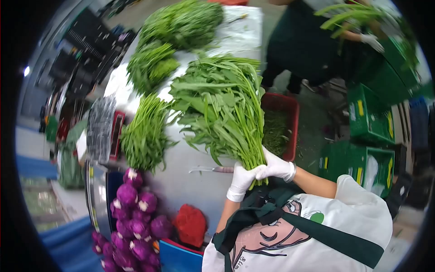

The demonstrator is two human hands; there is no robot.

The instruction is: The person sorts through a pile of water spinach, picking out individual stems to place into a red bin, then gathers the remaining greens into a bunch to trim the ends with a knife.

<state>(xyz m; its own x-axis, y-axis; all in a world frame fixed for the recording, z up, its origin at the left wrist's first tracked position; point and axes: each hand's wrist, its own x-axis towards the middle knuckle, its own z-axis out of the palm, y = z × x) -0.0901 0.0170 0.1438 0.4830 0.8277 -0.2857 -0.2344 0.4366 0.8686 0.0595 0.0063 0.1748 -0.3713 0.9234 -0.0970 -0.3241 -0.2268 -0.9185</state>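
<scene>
My left hand (244,179) and my right hand (277,167), both in white gloves, are wrapped round the stems of a large bunch of leafy greens (222,104). The two hands touch each other near the stem ends, and the leaves spread away over the metal table (181,158). A peeler-like tool with a brownish handle (223,169) lies on the table just beside my left hand. A smaller bunch of greens (146,133) rests to the left of the held bunch, and larger piles of greens (181,25) lie at the far end.
Purple onions (131,226) hang or pile at the lower left, beside a red bag (190,225) and a blue bin (179,258). A red crate (293,129) with plant scraps stands right of the table. Beyond are green crates (362,131) and a co-worker (301,45) in a dark apron.
</scene>
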